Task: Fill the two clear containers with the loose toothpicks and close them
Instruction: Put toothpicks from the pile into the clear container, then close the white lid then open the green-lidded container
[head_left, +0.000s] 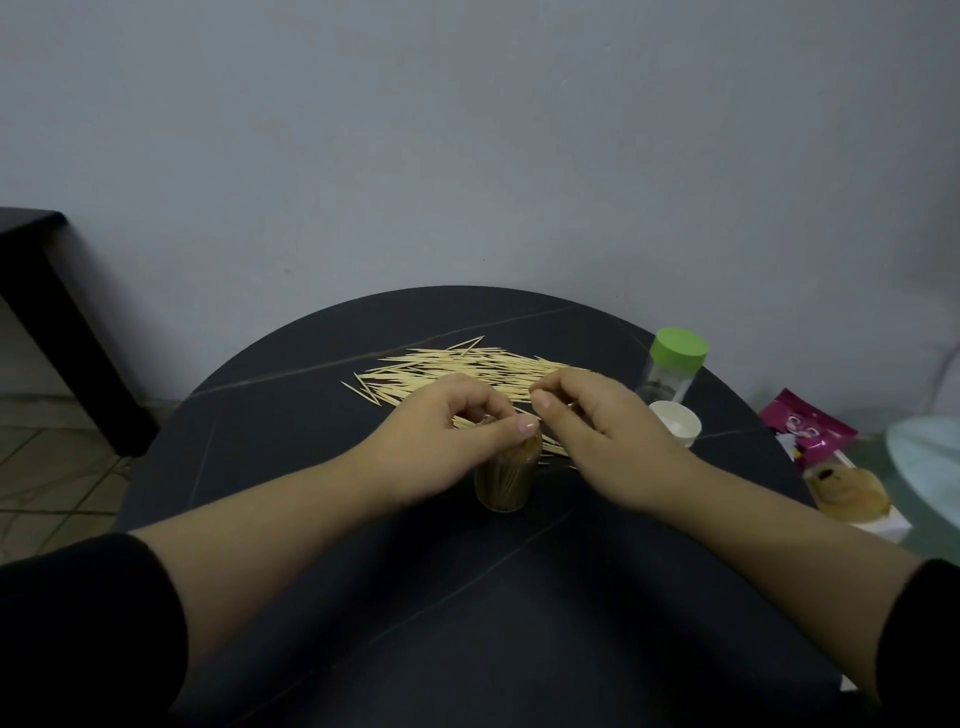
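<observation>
A clear container (506, 480) packed with toothpicks stands upright at the middle of the round dark table (291, 415). My left hand (441, 441) curls round its top, thumb and fingers on the rim. My right hand (602, 431) hovers just right of it, thumb and forefinger pinching what looks like a toothpick. Behind both hands lies a spread pile of loose toothpicks (467, 371). A second clear container with a green lid (672, 371) stands at the right edge. A white lid (674, 423) lies upturned in front of it.
A pink packet (808, 431) and a wrapped pastry on a white box (847, 493) sit on a glass surface to the right. A dark bench (47, 291) stands at the left. The wall is close behind the table.
</observation>
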